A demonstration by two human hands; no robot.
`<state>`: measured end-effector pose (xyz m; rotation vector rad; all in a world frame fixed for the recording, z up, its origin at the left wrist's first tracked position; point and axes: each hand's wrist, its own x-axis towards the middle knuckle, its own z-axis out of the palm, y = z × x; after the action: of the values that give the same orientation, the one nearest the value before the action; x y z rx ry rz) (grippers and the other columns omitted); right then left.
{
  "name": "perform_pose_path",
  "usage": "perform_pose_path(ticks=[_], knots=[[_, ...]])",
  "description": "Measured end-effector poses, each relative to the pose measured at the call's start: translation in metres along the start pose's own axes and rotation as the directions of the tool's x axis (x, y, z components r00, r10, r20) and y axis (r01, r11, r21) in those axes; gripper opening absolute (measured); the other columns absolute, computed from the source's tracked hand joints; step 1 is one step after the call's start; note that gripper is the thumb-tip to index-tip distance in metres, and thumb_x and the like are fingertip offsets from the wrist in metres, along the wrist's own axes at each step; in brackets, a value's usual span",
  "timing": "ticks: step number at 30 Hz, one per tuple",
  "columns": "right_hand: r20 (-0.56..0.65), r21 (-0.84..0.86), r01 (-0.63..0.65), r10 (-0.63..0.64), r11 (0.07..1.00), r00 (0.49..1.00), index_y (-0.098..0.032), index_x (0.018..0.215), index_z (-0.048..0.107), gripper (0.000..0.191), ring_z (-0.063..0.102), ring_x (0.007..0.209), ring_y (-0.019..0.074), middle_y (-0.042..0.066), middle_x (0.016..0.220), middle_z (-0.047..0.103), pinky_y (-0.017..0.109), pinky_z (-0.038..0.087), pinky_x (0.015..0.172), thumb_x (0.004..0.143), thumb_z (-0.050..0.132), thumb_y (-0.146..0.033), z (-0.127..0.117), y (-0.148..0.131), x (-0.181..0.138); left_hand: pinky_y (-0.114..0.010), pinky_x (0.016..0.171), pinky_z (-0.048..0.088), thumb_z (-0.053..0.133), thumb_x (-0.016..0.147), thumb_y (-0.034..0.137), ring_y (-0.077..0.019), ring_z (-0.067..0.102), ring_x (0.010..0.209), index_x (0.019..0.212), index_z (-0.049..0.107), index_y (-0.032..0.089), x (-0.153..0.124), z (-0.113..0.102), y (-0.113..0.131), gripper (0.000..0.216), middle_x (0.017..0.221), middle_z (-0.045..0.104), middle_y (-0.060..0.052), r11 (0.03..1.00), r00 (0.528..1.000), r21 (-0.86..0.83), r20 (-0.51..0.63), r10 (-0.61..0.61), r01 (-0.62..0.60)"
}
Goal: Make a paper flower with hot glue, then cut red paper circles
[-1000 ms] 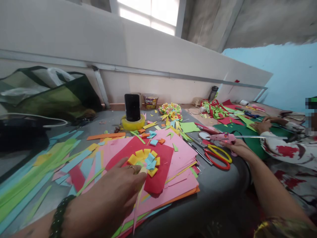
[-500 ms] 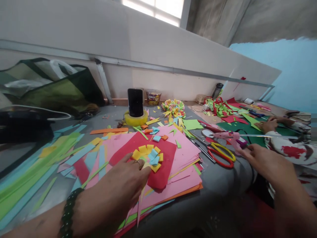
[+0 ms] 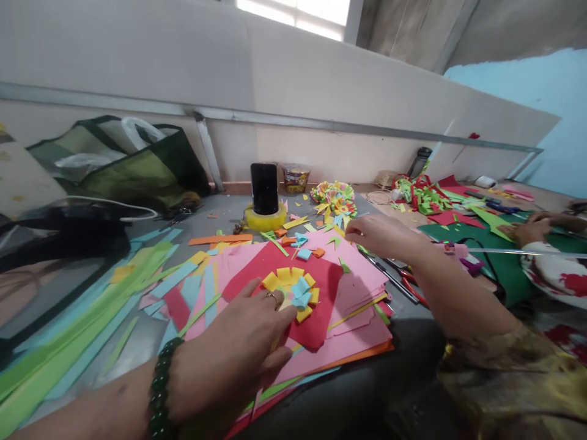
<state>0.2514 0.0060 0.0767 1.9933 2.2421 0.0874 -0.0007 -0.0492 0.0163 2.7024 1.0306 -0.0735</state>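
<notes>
My left hand [image 3: 247, 342], with a ring and a dark bead bracelet, presses its fingertips on the near edge of a yellow and blue paper flower [image 3: 293, 290]. The flower lies on a red sheet [image 3: 321, 305] on top of a stack of pink paper [image 3: 358, 330]. My right hand [image 3: 380, 235] hovers over the far side of the pink stack, next to small blue and orange scraps [image 3: 305, 252]. Its fingers are bunched and point left, with the tips hidden.
A phone [image 3: 265, 188] stands in a yellow tape roll [image 3: 266, 219] at the back. Finished paper flowers [image 3: 334, 198] lie beyond. A pink glue gun [image 3: 458, 250] and scissors [image 3: 408, 284] lie to the right. Another person's hand [image 3: 527, 231] rests on a green sheet [image 3: 499, 269]. A green bag [image 3: 123, 165] stands far left.
My right hand has left the pink glue gun and swung left over the pink stack. My left hand has stayed on the paper flower. The view has shifted right.
</notes>
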Motion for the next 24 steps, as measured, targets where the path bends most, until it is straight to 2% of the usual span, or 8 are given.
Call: perform_pose_path(ticks=[2, 5, 8, 11, 15, 21, 24], knots=[[0.035, 0.045, 0.005, -0.006, 0.999, 0.999, -0.018, 0.1, 0.074, 0.029, 0.067, 0.092, 0.021, 0.009, 0.104, 0.076, 0.026, 0.035, 0.062, 0.095, 0.046, -0.022, 0.007, -0.005, 0.017, -0.038, 0.082, 0.043, 0.057, 0.086, 0.023, -0.0224, 0.058, 0.082, 0.08, 0.058, 0.021, 0.0, -0.001, 0.0, 0.006, 0.092, 0.065, -0.005, 1.0, 1.0, -0.008, -0.002, 0.002, -0.003], [-0.003, 0.174, 0.012, -0.011, 0.985, 1.0, -0.018, 0.105, 0.073, 0.03, 0.067, 0.096, 0.0203, 0.008, 0.109, 0.075, 0.025, 0.038, 0.066, 0.096, 0.045, -0.02, 0.023, -0.011, 0.032, -0.036, 0.082, 0.043, 0.057, 0.086, 0.021, -0.0223, 0.059, 0.083, 0.08, 0.058, 0.021, 0.0, -0.004, 0.002, 0.006, 0.092, 0.065, -0.005, 1.0, 1.0, -0.001, 0.016, 0.001, -0.001], [-0.025, 0.262, 0.064, -0.059, 0.963, 0.998, -0.018, 0.101, 0.073, 0.028, 0.067, 0.091, 0.0192, 0.007, 0.104, 0.076, 0.024, 0.038, 0.065, 0.097, 0.046, -0.021, 0.037, -0.017, 0.037, -0.036, 0.081, 0.043, 0.056, 0.087, 0.019, -0.0225, 0.059, 0.083, 0.079, 0.057, 0.021, 0.0, -0.007, 0.004, 0.008, 0.091, 0.065, -0.005, 1.0, 1.0, 0.003, 0.031, -0.002, 0.002], [0.012, 0.276, 0.063, -0.069, 0.959, 0.998, -0.018, 0.096, 0.073, 0.029, 0.068, 0.087, 0.0201, 0.008, 0.099, 0.076, 0.025, 0.038, 0.062, 0.098, 0.049, -0.034, 0.049, -0.021, 0.04, -0.038, 0.086, 0.043, 0.058, 0.086, 0.02, -0.0233, 0.06, 0.085, 0.08, 0.058, 0.021, 0.0, -0.008, 0.004, 0.007, 0.09, 0.065, -0.004, 1.0, 1.0, 0.001, 0.028, 0.011, -0.011], [0.033, 0.265, 0.012, -0.021, 0.964, 0.999, -0.019, 0.11, 0.07, 0.04, 0.068, 0.089, 0.0236, 0.011, 0.104, 0.075, 0.026, 0.04, 0.062, 0.087, 0.063, -0.051, 0.06, -0.023, 0.044, -0.042, 0.095, 0.041, 0.058, 0.087, 0.021, -0.0225, 0.06, 0.084, 0.083, 0.06, 0.021, 0.001, -0.007, 0.003, 0.004, 0.09, 0.065, -0.004, 1.0, 0.999, 0.01, 0.032, 0.025, -0.025], [0.002, 0.312, 0.024, -0.026, 0.95, 1.0, -0.02, 0.114, 0.066, 0.035, 0.068, 0.082, 0.0207, 0.007, 0.096, 0.074, 0.026, 0.045, 0.065, 0.081, 0.071, -0.033, 0.059, -0.02, 0.044, -0.042, 0.089, 0.043, 0.056, 0.089, 0.022, -0.0224, 0.058, 0.08, 0.082, 0.058, 0.021, 0.0, -0.003, 0.001, 0.007, 0.088, 0.064, -0.004, 0.998, 0.999, 0.026, 0.01, 0.05, -0.05], [-0.147, 0.351, 0.05, 0.002, 0.935, 0.989, -0.016, 0.112, 0.065, 0.034, 0.066, 0.082, 0.0201, 0.01, 0.101, 0.07, 0.028, 0.048, 0.069, 0.079, 0.069, -0.016, 0.059, -0.015, 0.045, -0.042, 0.09, 0.043, 0.055, 0.089, 0.022, -0.0215, 0.057, 0.077, 0.08, 0.057, 0.02, 0.0, -0.002, 0.0, 0.009, 0.086, 0.063, -0.004, 0.998, 0.998, 0.017, 0.008, 0.057, -0.058]])
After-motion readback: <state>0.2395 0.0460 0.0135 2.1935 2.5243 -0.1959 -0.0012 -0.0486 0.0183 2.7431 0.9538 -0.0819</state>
